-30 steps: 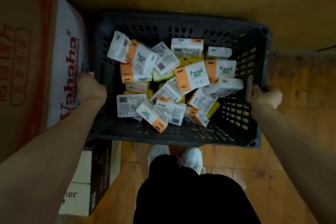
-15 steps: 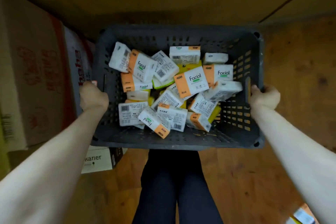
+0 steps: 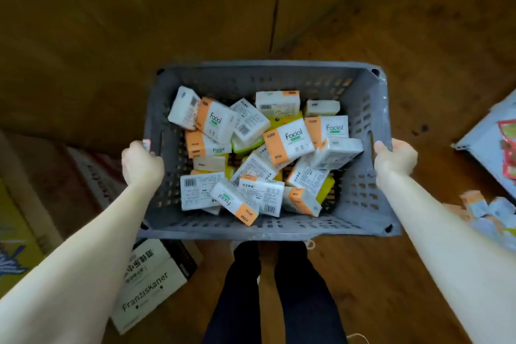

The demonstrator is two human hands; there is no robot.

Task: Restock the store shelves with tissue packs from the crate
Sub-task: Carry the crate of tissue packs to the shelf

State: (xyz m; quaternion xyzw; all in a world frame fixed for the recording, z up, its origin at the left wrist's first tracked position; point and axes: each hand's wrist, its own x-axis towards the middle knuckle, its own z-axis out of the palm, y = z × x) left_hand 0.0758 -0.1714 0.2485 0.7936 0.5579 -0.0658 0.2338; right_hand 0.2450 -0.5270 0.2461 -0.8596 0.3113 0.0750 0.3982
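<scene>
A grey slatted plastic crate (image 3: 265, 230) hangs in front of me above a wooden floor. It holds several white-and-orange "Facial" tissue packs (image 3: 289, 141) lying in a loose heap, with a few yellow-green packs beneath. My left hand (image 3: 141, 163) grips the crate's left rim, fingers curled over the edge. My right hand (image 3: 395, 158) grips the right rim the same way. My dark trouser legs show below the crate.
Cardboard boxes stand at the left, one white box (image 3: 150, 285) printed "Franziskaner" by my feet. At the right edge a pale shelf corner (image 3: 485, 142) carries red packets, and loose tissue packs (image 3: 485, 211) lie below it. A wooden panel rises behind the crate.
I have carried the crate to the right, away from the big red-and-white carton. The shelf corner and the loose packs at the right have come into view. Both hands keep their grip.
</scene>
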